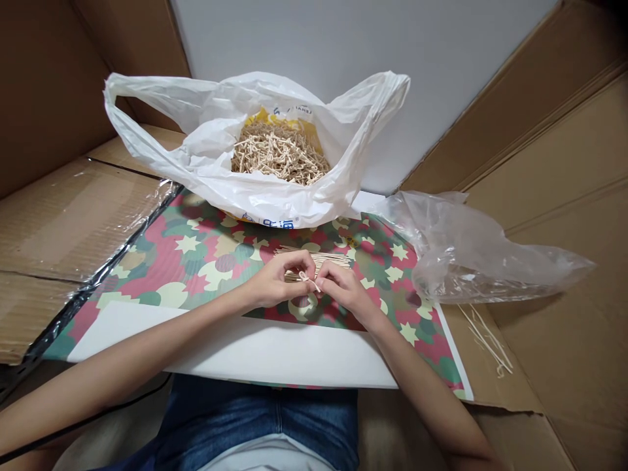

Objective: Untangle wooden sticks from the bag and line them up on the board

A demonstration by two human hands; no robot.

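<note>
Both hands meet over the middle of the patterned paper. Thumb and fingers of my left hand (279,278) pinch a thin pale strip (308,279) that is bent into a small loop or knot. My right hand (346,288) pinches the other end of that strip, its fingertips close to the left ones. Just beyond the fingers lies a bundle of thin straight pale sticks or strips (333,258), partly hidden by the hands. Farther back stands a white plastic bag (210,170), its mouth open, holding a heap of small knotted pale pieces (279,154).
A clear plastic bag (471,248) lies crumpled at the right. Several loose pale strips (488,340) rest on cardboard below it. Camouflage-patterned paper (161,261) covers the work surface, with a white strip at its front edge. Cardboard walls (564,163) stand on both sides.
</note>
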